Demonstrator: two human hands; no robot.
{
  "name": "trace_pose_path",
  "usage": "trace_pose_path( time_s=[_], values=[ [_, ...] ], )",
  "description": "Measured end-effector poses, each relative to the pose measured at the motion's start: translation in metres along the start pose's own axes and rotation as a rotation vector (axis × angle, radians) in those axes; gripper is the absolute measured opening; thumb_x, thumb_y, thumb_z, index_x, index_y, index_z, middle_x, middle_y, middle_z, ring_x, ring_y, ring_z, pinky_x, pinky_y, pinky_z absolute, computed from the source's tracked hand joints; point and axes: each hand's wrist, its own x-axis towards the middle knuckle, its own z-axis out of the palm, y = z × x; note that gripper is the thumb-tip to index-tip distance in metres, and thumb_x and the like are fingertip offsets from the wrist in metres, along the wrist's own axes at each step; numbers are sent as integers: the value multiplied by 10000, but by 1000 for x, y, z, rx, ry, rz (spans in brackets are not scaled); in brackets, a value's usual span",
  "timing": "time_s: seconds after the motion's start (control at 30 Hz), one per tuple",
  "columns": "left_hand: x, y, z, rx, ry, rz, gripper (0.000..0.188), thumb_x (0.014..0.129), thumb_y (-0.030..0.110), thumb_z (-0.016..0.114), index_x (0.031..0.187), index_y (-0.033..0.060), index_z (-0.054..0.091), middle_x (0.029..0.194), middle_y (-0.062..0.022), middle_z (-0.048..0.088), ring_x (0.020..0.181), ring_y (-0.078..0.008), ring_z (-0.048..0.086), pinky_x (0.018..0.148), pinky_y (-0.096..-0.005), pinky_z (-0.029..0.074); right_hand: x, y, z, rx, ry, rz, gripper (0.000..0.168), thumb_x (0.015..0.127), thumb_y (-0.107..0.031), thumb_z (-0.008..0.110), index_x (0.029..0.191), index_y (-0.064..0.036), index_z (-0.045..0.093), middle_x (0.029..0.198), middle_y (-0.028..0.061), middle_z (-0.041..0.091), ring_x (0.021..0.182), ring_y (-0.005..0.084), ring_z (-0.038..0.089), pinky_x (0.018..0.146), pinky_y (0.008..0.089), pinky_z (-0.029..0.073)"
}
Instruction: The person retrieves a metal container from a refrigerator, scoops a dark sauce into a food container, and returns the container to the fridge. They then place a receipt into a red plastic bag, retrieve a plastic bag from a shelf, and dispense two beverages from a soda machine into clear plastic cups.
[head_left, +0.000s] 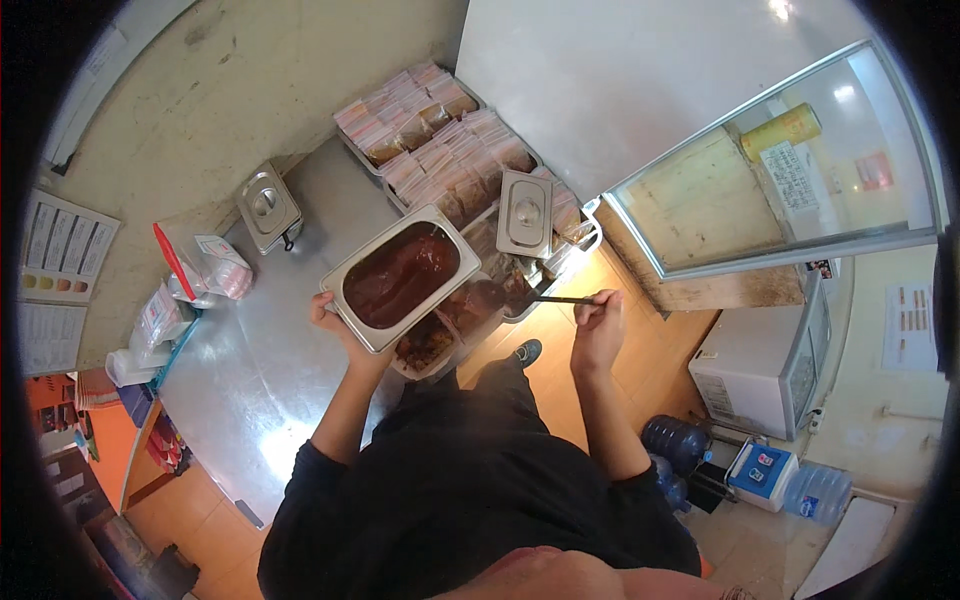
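Note:
My left hand (341, 330) grips the edge of a rectangular steel pan (356, 319), holding it above the counter. Dark red sauce (401, 274) lies inside the pan. In my right hand (598, 334) is a utensil with a thin black handle (559, 299). Its head points left over the food containers and is too unclear to name. Below and beside the raised pan, a clear plastic container holds chopped brown food (426, 346), partly hidden by the pan. A steel lid (525, 214) rests just beyond, over the containers.
Trays of filled plastic packets (450, 161) line the counter's far end. A lidded steel pan (268, 210) stands by the wall on the steel counter (300, 352). Bagged goods (225, 270) sit left. A glass-framed panel (772, 172), white chest freezer (750, 360) and water bottles (675, 442) are right.

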Motion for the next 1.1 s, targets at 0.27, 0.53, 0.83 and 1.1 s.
trace_pose_path(
  time_s=[0.27,0.53,0.83,1.1],
  values=[
    [-13,0,2,-131,-105,-42,1013,737,81,855,1326,235,46,1464,-203,289,1321,-291,458,1120,-458,369,1,-36,56,299,-99,50,366,1099,-357,385,885,-95,526,686,20,486,636,133,418,647,287,368],
    [17,56,7,-1169,-106,-928,925,744,613,379,1458,26,422,1435,-214,492,1305,-379,503,1106,-510,413,-21,-20,91,-717,-696,-944,432,1055,-340,426,769,-70,602,746,72,609,737,275,589,783,413,422],
    [14,59,19,-1215,-121,-914,926,725,586,436,1457,18,419,1455,-203,482,1300,-367,508,1099,-501,398,-65,7,104,-315,-558,-264,416,1063,-403,409,833,-86,548,707,37,545,671,197,517,671,322,411],
    [18,60,14,-1019,-60,-894,875,760,594,421,1450,57,429,1434,-179,499,1293,-355,508,1086,-507,416,-28,26,88,282,15,336,350,1091,-367,407,873,-105,486,664,22,475,610,146,452,620,291,384]
  ],
)
